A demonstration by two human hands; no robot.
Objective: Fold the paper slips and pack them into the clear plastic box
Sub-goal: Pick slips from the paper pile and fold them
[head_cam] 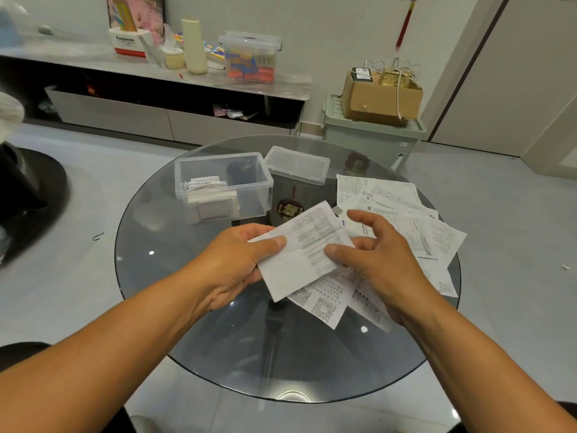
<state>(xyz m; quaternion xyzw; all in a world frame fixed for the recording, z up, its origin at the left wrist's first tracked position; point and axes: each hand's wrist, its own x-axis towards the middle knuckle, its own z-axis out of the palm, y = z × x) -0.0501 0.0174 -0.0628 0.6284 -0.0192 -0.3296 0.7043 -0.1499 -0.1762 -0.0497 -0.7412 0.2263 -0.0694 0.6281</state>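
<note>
From the head camera, which is the only view, both hands work above a round, dark smoked-glass surface (175, 307). The left hand (237, 260) holds a white printed paper slip (307, 248) at its left edge, with the thumb pressed on top and the other fingers hidden under the sheet, so it pinches the paper. The right hand (384, 264) takes the opposite edge: its thumb lies on the paper, and the other fingers are loosely curled and spread above it. Whether they touch the underside I cannot tell. Holding the slip at two edges and lifted over the glass probably lets the person bring one half over the other for a fold; the slip looks still unfolded or only partly folded.

The clear rectangular plastic box (249, 195) stands open on the far left part of the glass, close to the left hand, and some folded slips (207, 190) already lie at its left end. Its transparent lid (296, 165) rests just beside it, behind and to the right, so the opening stays free. A loose heap of unfolded white receipts (402, 207) lies under and beyond the right hand, near for the next pick.
</note>
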